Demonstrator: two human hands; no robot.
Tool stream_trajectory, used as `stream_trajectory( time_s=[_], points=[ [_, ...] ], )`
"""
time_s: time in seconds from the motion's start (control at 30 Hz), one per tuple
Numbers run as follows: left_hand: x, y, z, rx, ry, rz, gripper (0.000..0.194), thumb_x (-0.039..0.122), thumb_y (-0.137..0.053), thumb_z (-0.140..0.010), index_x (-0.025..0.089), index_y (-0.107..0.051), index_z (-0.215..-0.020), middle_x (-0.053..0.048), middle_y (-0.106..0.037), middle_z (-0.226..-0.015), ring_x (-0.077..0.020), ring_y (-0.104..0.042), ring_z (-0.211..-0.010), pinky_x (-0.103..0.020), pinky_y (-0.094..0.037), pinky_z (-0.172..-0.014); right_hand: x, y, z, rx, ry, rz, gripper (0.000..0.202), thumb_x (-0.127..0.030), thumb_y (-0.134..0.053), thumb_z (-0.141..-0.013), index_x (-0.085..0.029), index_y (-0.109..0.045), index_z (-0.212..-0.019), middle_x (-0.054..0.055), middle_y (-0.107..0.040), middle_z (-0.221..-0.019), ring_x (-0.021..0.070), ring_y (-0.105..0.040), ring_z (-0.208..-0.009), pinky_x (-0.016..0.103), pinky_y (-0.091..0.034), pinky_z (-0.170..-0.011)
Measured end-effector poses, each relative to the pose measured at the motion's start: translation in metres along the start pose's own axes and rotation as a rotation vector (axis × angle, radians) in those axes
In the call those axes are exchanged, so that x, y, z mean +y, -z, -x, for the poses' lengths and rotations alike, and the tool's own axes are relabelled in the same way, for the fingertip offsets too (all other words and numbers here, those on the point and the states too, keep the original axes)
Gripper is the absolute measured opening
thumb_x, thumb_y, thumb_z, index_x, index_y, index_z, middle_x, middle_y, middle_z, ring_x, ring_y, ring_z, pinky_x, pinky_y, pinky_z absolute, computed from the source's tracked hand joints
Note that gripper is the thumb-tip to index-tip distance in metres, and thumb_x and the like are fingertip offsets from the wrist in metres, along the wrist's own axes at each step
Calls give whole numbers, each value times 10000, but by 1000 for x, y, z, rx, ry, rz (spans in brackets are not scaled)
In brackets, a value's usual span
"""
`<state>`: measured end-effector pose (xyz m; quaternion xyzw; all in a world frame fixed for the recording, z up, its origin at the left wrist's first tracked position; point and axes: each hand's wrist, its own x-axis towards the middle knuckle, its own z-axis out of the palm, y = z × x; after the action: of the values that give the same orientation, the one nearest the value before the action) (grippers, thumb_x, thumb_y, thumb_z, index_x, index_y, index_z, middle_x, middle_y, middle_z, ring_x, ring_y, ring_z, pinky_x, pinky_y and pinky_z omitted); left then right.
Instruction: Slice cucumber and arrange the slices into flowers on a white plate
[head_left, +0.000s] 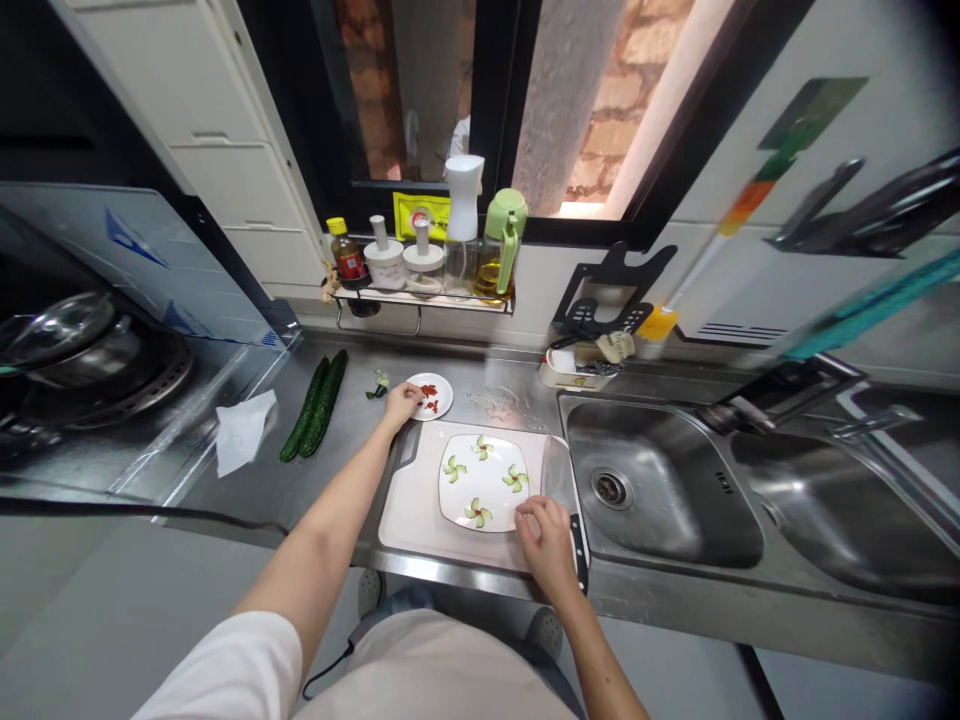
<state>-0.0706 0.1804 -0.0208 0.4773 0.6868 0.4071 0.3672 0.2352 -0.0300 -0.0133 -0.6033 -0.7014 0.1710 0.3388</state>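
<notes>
1. Pale shirt cloth [442, 665] filled the near edge, below the steel desk [352, 425].
2. Reaching far, the left hand [403, 402] had its fingers drawn together over the left rim of a small white dish [445, 400]; whether they pinched anything could not be told.
3. Red pieces [430, 392] lay in that dish, just beyond the cutting board [409, 512].
4. At the near right corner of a squarish white plate [486, 485], the right hand [551, 548] rested with curled fingers at the rim; a firm grip could not be made out.
5. That plate sat on the board, left of a knife [556, 470] whose dark handle pointed near.
6. Four green pinwheels [452, 468] were already laid out on it, apart from one another, with reddish centres as far as could be seen.
7. By the look of it, the arranging was well advanced: red pieces were left over, two cucumbers [327, 400] lay whole at the left, and green scraps [379, 383] sat near the dish.
</notes>
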Motion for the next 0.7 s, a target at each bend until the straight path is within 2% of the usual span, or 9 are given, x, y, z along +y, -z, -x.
stream_trajectory(
  time_s=[0.1, 0.27, 0.47, 0.7],
  points=[
    [2, -4, 7, 5, 90, 344, 216, 294, -687, -679, 143, -618, -817, -42, -682, -718, -133, -608, -656, -230, -443, -628, -1, -2, -1, -2, 18, -2, 174, -315, -478, -883, -231, -619, -826, 59, -599, -914, 232, -529, -947, 384, -412, -854],
    [4, -4, 25, -88, 166, 620, 364, 284, -689, -690, 171, -641, -1032, -50, -703, -911, -83, -584, -619, -174, -359, -507, -4, -4, -3, -22, 25, -11, 177, -308, -473, -881, -234, -621, -818, 60, -599, -905, 234, -530, -936, 378, -423, -840],
    [13, -3, 46, -153, 206, 745, 330, 246, -650, -770, 178, -634, -1093, -69, -687, -1012, -82, -606, -679, -167, -405, -508, -8, -8, -7, -46, 19, -43, 173, -295, -464, -885, -232, -608, -815, 57, -603, -904, 229, -526, -931, 373, -418, -852],
    [25, 1, 73, -184, 204, 766, 295, 299, -670, -803, 202, -607, -1075, -61, -677, -1006, -112, -637, -797, -207, -494, -636, -13, -14, -20, -48, 57, -88, 176, -291, -462, -885, -220, -611, -824, 59, -619, -906, 229, -538, -955, 384, -398, -880]
  ],
)
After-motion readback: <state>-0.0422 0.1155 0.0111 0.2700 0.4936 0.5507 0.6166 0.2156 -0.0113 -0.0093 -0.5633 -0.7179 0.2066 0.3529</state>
